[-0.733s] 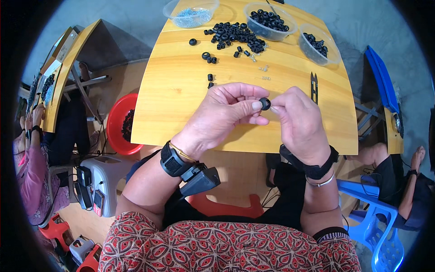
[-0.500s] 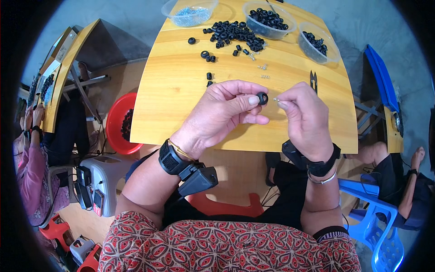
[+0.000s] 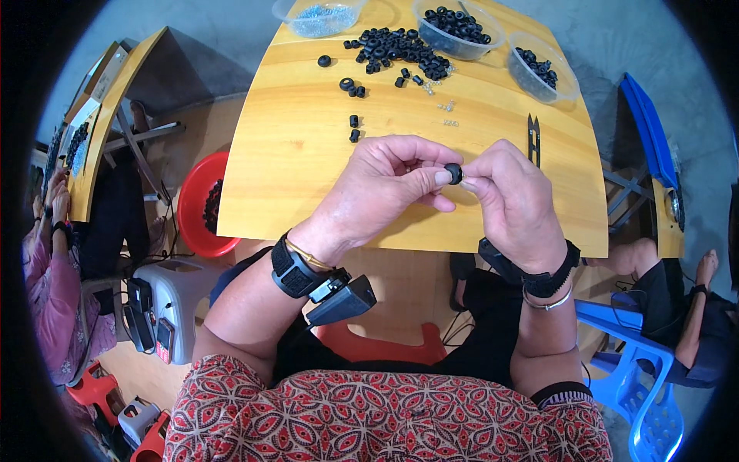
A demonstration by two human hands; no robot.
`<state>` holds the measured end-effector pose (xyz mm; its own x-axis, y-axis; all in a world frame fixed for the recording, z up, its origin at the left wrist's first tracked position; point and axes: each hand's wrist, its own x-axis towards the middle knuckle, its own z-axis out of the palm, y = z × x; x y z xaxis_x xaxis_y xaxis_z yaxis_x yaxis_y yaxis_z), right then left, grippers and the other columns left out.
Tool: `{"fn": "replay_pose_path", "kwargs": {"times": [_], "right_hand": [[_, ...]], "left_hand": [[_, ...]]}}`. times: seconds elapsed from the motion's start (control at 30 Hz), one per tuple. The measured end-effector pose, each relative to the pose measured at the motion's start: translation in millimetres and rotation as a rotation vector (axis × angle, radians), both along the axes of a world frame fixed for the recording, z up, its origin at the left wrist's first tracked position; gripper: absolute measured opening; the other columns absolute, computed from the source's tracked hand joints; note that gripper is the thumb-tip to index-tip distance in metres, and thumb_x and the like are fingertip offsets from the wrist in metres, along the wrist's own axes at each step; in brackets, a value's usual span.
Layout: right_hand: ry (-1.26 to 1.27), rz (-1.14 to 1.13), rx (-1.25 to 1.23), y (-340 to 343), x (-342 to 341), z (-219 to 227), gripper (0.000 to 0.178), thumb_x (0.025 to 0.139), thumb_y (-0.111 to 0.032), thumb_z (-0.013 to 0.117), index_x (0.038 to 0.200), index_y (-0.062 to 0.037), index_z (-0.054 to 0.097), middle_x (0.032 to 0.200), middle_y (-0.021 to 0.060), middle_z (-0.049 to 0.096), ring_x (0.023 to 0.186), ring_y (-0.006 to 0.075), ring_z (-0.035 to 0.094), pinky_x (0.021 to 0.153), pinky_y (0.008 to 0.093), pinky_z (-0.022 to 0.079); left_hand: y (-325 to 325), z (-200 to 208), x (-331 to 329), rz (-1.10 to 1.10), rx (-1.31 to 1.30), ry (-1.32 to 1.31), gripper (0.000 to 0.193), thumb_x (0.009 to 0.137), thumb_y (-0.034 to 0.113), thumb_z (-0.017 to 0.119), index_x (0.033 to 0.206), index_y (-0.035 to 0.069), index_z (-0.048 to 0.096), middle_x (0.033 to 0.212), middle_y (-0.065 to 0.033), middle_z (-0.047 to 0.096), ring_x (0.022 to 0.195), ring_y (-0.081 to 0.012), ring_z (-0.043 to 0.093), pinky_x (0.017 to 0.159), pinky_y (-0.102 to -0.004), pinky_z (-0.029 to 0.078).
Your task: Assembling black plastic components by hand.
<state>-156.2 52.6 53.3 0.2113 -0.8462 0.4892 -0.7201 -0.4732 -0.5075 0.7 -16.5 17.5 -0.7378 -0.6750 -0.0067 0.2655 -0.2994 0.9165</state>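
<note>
From where I'm standing, the person's left hand (image 3: pixel 381 181) is pinching a black bead (image 3: pixel 454 175) between thumb and fingers, above the near part of the wooden table (image 3: pixel 300 177). The bead is looking round, dark and smooth, with a little shine; the left thumb is covering its left side. The right hand (image 3: pixel 519 202) is bending its fingers together, thumb against forefinger, right at the bead's right side; whether those fingertips are gripping anything I can't tell.

Beyond the hands, two small black beads (image 3: pixel 354 128) are lying to the left, and tiny clear beads (image 3: pixel 450 123) are lying farther right. Black snips (image 3: pixel 533 146) are resting just past the right hand. Farther off, a heap of black beads (image 3: pixel 396 51) is spreading before a clear bowl (image 3: pixel 462 49), with another bowl (image 3: pixel 531 86) sitting to the right and a bowl of pale blue beads (image 3: pixel 323 17) standing far left.
</note>
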Motion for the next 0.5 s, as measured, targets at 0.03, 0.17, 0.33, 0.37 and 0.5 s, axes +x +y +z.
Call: {"fn": "replay_pose_path", "kwargs": {"times": [0.03, 0.17, 0.33, 0.37, 0.5], "right_hand": [[0.003, 0.004, 0.007, 0.1, -0.6, 0.0, 0.011, 0.069, 0.005, 0.054, 0.077, 0.0, 0.047, 0.069, 0.013, 0.047, 0.063, 0.0294, 0.05, 0.054, 0.0335, 0.04], [-0.091, -0.027, 0.131, 2.0, 0.4, 1.4, 0.012, 0.071, 0.003, 0.056, 0.077, -0.0009, 0.046, 0.068, 0.0124, 0.049, 0.059, 0.0273, 0.051, 0.052, 0.0314, 0.041], [-0.156, 0.019, 0.205, 1.4, -5.1, 0.4, 0.013, 0.073, -0.002, 0.058, 0.078, -0.0016, 0.046, 0.063, 0.0093, 0.05, 0.054, 0.019, 0.049, 0.05, 0.0271, 0.039], [-0.152, 0.029, 0.205, 1.3, -5.9, -0.6, 0.014, 0.073, -0.002, 0.059, 0.078, -0.0015, 0.046, 0.062, 0.0087, 0.049, 0.054, 0.0176, 0.048, 0.05, 0.0266, 0.039], [-0.14, 0.065, 0.208, 1.3, -7.4, 0.9, 0.01, 0.079, -0.007, 0.055, 0.082, -0.0022, 0.046, 0.065, 0.0058, 0.048, 0.054, 0.014, 0.045, 0.048, 0.0244, 0.037]], "left_hand": [[0.1, -0.2, 0.3, -0.002, -0.015, -0.012, 0.019, 0.079, 0.001, 0.054, 0.097, -0.004, 0.056, 0.088, -0.0107, 0.059, 0.069, -0.016, 0.06, 0.066, -0.0248, 0.051], [1.3, 1.0, 0.5, -0.027, -0.048, -0.011, 0.018, 0.079, 0.001, 0.054, 0.096, -0.004, 0.055, 0.087, -0.011, 0.06, 0.068, -0.0154, 0.06, 0.065, -0.0244, 0.051], [3.2, 2.7, 0.2, -0.124, -0.012, 0.033, 0.019, 0.08, 0.001, 0.052, 0.099, -0.004, 0.053, 0.086, -0.0111, 0.059, 0.067, -0.0146, 0.06, 0.065, -0.0257, 0.052], [3.3, 1.7, -0.3, -0.131, 0.001, 0.05, 0.019, 0.08, 0.001, 0.052, 0.099, -0.004, 0.053, 0.085, -0.0112, 0.059, 0.067, -0.0144, 0.06, 0.065, -0.0265, 0.052], [2.3, -2.6, 0.0, -0.142, 0.103, 0.106, 0.018, 0.081, 0.003, 0.051, 0.098, -0.003, 0.053, 0.084, -0.0119, 0.059, 0.067, -0.0136, 0.058, 0.066, -0.0295, 0.053]]}}
